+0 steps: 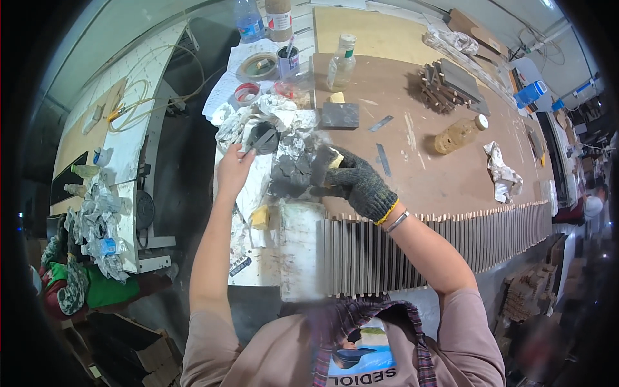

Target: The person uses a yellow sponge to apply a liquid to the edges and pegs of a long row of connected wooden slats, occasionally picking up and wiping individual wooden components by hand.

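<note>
My right hand [360, 186], in a dark knit glove, grips a short dark slat [320, 166] with a yellow sponge [335, 158] pressed against it, over stained paper on the bench. My bare left hand [233, 169] pinches a thin brush-like stick [258, 139] whose tip reaches a small dark round tin [264, 137] among crumpled white rags [284, 108]. The two hands are about a hand's width apart.
A long row of upright thin wooden slats [451, 235] lines the brown bench's [438, 174] front edge. On the bench are a dark block [340, 115], a clear bottle [342, 61], an amber bottle lying down [459, 133], a crumpled cloth [503, 171] and stacked dark slats [448, 84]. A second yellow sponge [260, 217] sits near left.
</note>
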`<state>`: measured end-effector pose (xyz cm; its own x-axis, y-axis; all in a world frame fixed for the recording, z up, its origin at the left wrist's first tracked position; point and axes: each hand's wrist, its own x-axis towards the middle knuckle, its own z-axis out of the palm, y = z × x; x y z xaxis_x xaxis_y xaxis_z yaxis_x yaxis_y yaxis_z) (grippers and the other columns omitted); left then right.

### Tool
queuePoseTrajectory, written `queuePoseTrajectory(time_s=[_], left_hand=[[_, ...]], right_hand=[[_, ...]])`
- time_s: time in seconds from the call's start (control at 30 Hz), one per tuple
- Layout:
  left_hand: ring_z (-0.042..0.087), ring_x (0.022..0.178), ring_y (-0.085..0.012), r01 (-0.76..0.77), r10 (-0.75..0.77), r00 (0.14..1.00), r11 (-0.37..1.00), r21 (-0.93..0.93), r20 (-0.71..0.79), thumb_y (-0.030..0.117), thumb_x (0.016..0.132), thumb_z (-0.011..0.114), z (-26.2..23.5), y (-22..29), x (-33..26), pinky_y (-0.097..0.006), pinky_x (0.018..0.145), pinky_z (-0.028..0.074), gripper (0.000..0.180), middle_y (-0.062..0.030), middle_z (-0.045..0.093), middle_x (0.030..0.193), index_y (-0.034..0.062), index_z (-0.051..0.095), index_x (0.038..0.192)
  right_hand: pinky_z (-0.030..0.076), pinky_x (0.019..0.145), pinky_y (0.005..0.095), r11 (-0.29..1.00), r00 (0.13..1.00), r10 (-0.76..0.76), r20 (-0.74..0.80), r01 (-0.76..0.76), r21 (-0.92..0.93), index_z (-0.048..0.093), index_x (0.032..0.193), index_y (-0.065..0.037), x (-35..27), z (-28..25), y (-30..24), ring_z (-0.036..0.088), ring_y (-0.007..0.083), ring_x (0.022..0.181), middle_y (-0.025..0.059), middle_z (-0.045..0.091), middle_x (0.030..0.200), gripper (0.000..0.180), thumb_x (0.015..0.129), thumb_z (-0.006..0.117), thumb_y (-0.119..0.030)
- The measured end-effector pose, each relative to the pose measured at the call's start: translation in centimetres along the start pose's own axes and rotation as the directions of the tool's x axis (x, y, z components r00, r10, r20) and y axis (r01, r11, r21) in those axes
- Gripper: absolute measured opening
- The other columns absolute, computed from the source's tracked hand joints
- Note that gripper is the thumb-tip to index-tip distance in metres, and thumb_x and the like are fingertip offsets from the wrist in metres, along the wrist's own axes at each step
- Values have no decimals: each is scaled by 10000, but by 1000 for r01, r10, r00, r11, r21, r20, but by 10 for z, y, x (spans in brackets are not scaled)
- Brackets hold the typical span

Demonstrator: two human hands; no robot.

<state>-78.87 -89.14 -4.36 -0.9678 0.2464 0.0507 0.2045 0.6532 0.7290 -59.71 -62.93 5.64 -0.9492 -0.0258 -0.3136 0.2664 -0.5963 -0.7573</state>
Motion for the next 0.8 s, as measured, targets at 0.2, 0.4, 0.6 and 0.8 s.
queuePoseTrajectory(time_s=[0.2,0.4,0.6,0.8], left_hand=[[683,664,-200,11,-7,1000,956,-295,16,162,892,741,11,-1,5,-329,648,520,207,-104,717,748,8,731,1029],[699,722,-289,-102,120,985,985,137,-127,177,902,701,-28,35,15,-381,668,536,122,-95,719,788,120,759,993],[684,873,-354,-369,373,926,877,307,47,219,910,679,-20,43,44,-457,749,533,152,-128,705,895,115,755,991],[677,895,-374,-444,442,893,837,320,84,137,892,666,-7,40,67,-468,788,530,111,-155,686,902,91,760,927]], right_hand=[[595,911,337,998,999,48,15,-48,-29,545,1413,-37,17,-1,9,670,158,1026,42,668,1187,490,948,683,-102],[604,888,342,994,997,72,-27,-74,-83,589,1341,-30,31,0,18,672,156,986,36,675,1149,433,933,704,-120],[620,839,347,993,996,93,-6,-93,-74,614,1293,-36,53,6,25,678,161,950,37,681,1107,387,936,706,-155],[631,801,359,990,993,117,-13,-118,-76,624,1287,-43,63,13,26,689,164,910,39,686,1082,373,937,699,-149]])
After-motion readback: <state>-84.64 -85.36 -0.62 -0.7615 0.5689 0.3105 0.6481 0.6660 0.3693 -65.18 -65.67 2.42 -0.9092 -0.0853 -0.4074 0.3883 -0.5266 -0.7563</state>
